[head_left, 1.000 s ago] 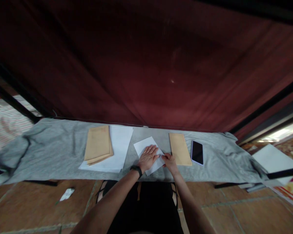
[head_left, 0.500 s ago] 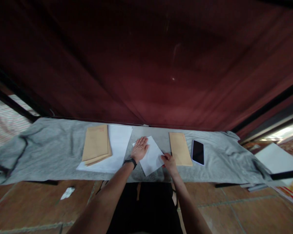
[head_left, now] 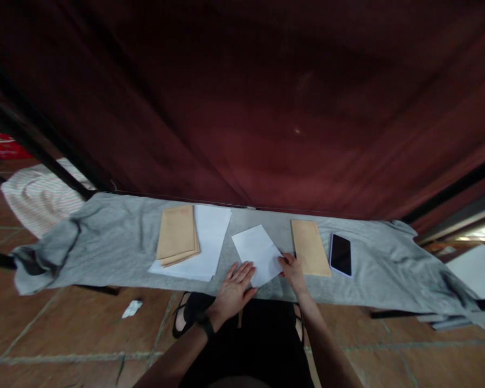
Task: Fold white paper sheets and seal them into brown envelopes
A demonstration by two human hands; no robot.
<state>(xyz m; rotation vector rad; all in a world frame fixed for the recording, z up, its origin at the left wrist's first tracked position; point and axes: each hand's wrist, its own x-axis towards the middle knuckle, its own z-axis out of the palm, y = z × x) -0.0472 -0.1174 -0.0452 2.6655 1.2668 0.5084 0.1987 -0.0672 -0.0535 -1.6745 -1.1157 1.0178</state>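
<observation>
A folded sheet of white paper (head_left: 257, 249) lies at an angle on the grey cloth, between my two hands. My left hand (head_left: 235, 285), with a dark band at the wrist, rests with fingers stretched out at the paper's near left edge. The fingers of my right hand (head_left: 291, 271) pinch the paper's right corner. Just right of that hand lies a single brown envelope (head_left: 310, 248). To the left, several brown envelopes (head_left: 178, 233) are stacked on larger white sheets (head_left: 213, 237).
A phone (head_left: 341, 254) lies right of the single envelope. The grey cloth (head_left: 117, 242) covers a long narrow bench against a dark red hanging sheet (head_left: 242, 140). A striped cloth (head_left: 44, 194) is at far left, and a crumpled tissue (head_left: 132, 308) lies on the tiled floor.
My left hand has slid from the paper's upper left part down to its near left edge. My right hand stays at the right corner. The whole view has shifted slightly.
</observation>
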